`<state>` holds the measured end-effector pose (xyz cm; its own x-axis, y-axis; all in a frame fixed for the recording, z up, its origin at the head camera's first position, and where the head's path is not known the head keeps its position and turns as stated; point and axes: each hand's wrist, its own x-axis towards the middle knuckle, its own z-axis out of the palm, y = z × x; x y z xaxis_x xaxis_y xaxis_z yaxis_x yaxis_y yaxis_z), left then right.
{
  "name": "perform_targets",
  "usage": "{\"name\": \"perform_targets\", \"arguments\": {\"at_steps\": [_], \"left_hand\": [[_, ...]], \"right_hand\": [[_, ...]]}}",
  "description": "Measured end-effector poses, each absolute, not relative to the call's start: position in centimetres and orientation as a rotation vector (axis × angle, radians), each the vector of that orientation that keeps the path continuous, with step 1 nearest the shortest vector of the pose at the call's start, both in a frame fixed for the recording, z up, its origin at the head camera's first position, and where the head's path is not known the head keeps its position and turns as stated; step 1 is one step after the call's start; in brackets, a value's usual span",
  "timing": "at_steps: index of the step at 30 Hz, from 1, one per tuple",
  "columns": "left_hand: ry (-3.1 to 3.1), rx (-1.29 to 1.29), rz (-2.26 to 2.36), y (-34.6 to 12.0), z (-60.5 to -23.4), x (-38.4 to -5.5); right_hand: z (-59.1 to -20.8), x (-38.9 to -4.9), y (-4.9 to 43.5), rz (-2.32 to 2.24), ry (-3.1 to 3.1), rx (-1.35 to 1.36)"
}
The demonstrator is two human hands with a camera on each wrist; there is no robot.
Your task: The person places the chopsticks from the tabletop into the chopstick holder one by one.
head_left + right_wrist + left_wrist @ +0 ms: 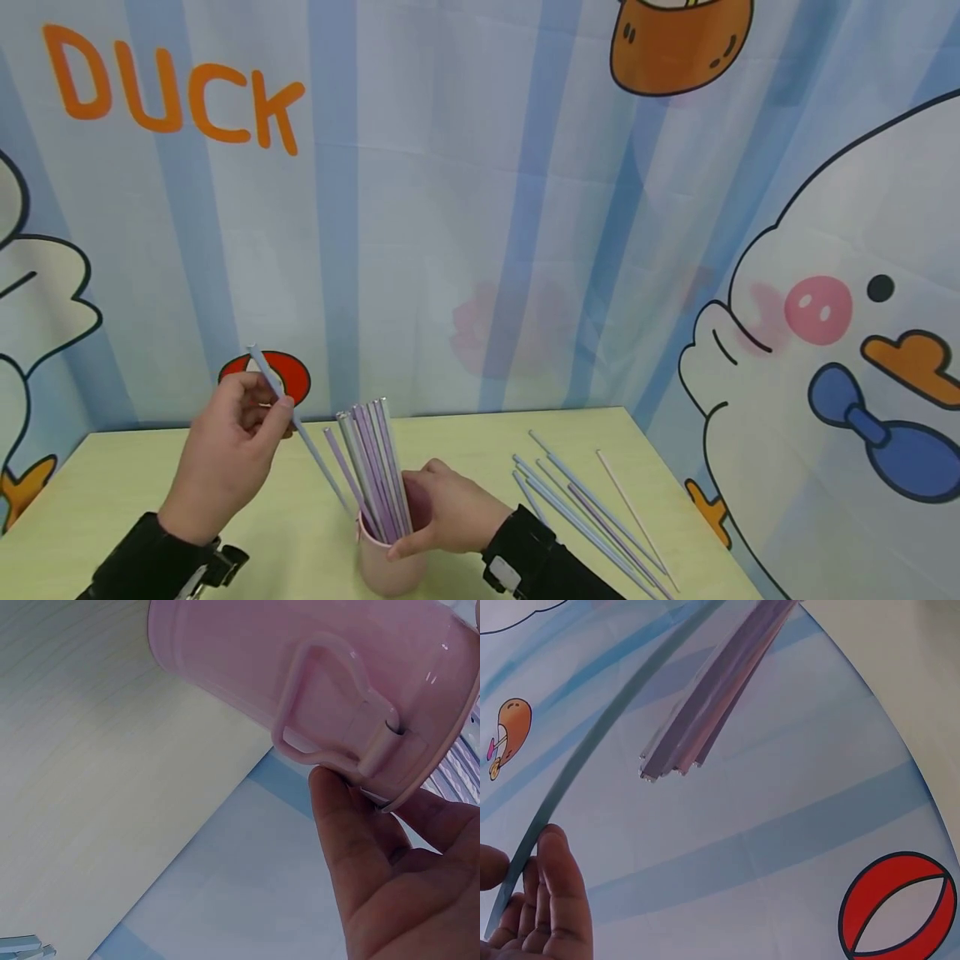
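Observation:
My left hand (225, 454) pinches a light blue straw (318, 454) near its upper end. The straw slants down to the right, its lower end right at the rim of a pink metal cup (388, 571). Several purple and silvery straws (375, 471) stand in the cup, one leaning left. My right hand (459, 508) holds the cup by its rim from the right. In the right wrist view the cup's wire handle (283, 712) shows beside my fingers (341, 840). In the left wrist view the blue straw runs between thumb and fingers (564, 889).
Several blue, purple and pale straws (592, 521) lie loose on the light yellow table (300, 542), right of my right hand. A blue striped cloth (420, 250) with duck drawings hangs behind the table and along its right side.

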<state>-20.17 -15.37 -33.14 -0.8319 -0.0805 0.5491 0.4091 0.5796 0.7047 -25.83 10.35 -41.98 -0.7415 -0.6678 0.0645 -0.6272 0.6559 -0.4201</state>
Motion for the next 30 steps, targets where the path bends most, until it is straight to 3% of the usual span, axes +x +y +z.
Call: {"name": "perform_targets", "arguments": {"at_steps": [30], "left_hand": [[-2.611, -0.124, -1.084, -12.0, -37.7, -21.6]], "right_hand": [[-42.0, -25.9, 10.4, -0.671, 2.761, -1.086]]}}
